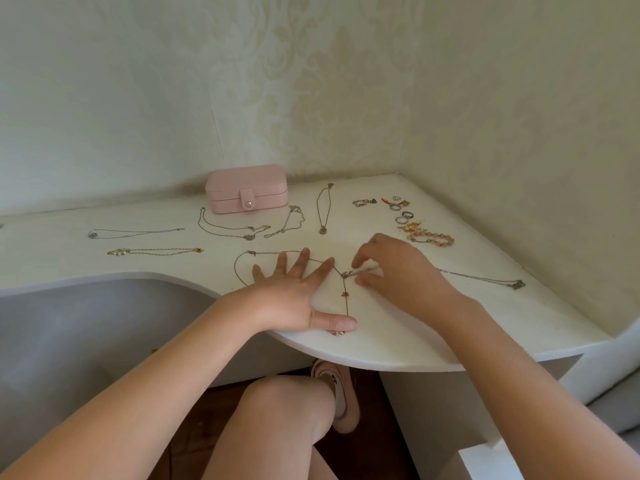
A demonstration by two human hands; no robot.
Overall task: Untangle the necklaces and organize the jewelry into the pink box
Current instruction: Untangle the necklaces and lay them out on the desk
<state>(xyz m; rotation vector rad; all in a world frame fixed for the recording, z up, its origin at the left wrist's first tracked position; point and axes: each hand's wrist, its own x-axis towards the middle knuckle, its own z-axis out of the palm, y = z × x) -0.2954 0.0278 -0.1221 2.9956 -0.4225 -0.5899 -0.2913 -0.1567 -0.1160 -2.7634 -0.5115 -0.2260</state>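
Pressing flat with fingers spread, the left hand [298, 299] pins the tangled necklace [346, 299] at the desk's [398, 336] near edge. Just right of it, the right hand [398, 271] seems to pinch its knot. Far left, the pink box [246, 188] sits closed.

**One head-worn view, angled down**

A single wide-angle camera sits on the person's head; it faces forward and down onto a white corner table [398, 341]; the left hand [294, 292] and right hand [398, 268] lie close, mid-frame, on a necklace [345, 294]; the pink box [246, 188] and papered walls [346, 81] stand farther back; a knee [284, 403] shows below.
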